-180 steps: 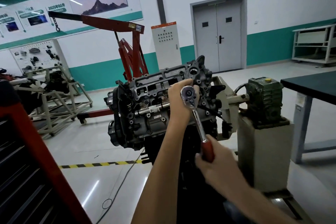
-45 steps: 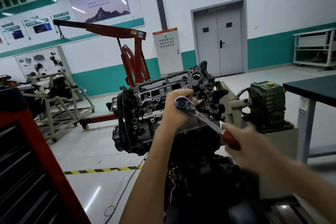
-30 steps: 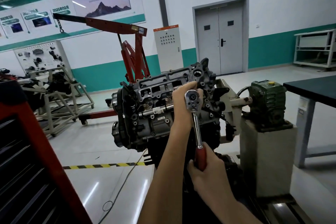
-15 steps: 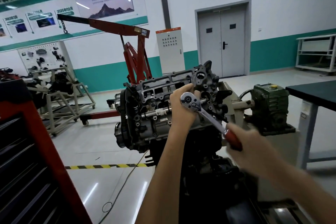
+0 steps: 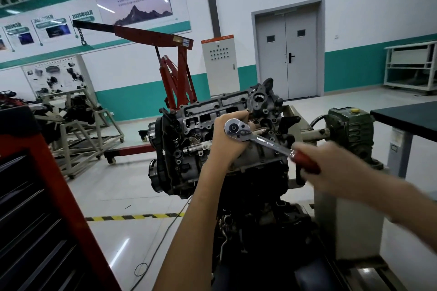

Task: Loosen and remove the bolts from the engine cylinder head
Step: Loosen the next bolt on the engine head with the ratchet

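The grey engine cylinder head stands tilted on a stand, its bolt holes facing me. A chrome ratchet wrench with a red handle sits on a bolt near the head's right end; the bolt itself is hidden behind the ratchet head. My left hand curls around the ratchet head and steadies it against the engine. My right hand grips the red handle, which points down and to the right. The right hand is blurred.
A red tool cabinet fills the lower left. A green gearbox on a grey pedestal stands right of the engine, beside a dark-topped table. A red engine hoist is behind. A cable lies on the floor.
The ratchet handle has been swinging back and forth, from straight down a second ago to down-right half a second ago; it stays down-right now. My left hand has stayed on the ratchet head.
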